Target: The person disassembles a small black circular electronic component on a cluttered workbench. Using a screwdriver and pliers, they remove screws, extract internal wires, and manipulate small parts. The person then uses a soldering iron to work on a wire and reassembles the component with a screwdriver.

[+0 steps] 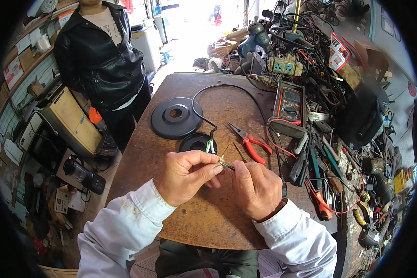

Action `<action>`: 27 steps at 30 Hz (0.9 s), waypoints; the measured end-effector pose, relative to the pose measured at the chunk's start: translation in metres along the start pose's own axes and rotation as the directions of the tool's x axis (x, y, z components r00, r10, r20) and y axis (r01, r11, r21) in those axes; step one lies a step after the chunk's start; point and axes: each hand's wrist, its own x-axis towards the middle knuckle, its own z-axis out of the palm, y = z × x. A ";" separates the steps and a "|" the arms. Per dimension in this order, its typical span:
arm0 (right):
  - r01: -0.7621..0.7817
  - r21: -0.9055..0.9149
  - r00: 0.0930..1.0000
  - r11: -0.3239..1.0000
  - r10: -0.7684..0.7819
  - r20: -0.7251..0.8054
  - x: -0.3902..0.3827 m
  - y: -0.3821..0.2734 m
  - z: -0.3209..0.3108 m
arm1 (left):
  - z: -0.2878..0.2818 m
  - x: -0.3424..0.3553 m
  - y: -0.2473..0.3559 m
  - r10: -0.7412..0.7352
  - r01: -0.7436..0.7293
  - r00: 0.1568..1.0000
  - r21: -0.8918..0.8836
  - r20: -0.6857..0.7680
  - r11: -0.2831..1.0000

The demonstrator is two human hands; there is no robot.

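My left hand (186, 176) and my right hand (255, 189) meet over a rusty brown worktable (208, 217), both pinching the bared copper ends of a black power cable (227, 90). The cable's green and white inner wires (210, 146) show just above my left fingers. Behind them lies a small black round part (195, 141), and farther back a larger black disc base (176, 117) with a hole in its middle. Red-handled pliers (251, 142) lie just beyond my right hand.
A multimeter (289, 104) with red leads sits at the table's right edge. Tools, screwdrivers, cables and a drill (255, 39) crowd the right side. A person in a black jacket (102, 55) stands at the far left beside stacked appliances (72, 120).
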 end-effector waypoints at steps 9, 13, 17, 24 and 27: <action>-0.018 -0.012 0.998 1.000 0.019 0.052 -0.001 -0.001 -0.004 | -0.001 0.000 0.000 -0.031 0.030 0.999 0.013 0.024 0.999; -0.015 -0.022 0.999 1.000 0.016 0.030 -0.001 -0.001 -0.003 | -0.001 0.000 0.000 -0.047 0.047 0.999 0.002 0.021 0.999; -0.018 -0.030 0.999 0.999 0.019 0.025 0.000 -0.001 -0.003 | -0.001 0.000 0.001 -0.079 0.079 0.997 -0.022 0.012 0.997; -0.019 -0.032 0.999 0.999 0.020 0.026 0.000 -0.001 -0.004 | -0.001 0.000 0.001 -0.081 0.081 0.997 -0.018 0.021 0.997; -0.031 -0.020 0.999 0.999 0.031 0.023 0.000 -0.001 -0.003 | 0.000 0.000 0.003 -0.086 0.086 0.996 -0.030 0.014 0.996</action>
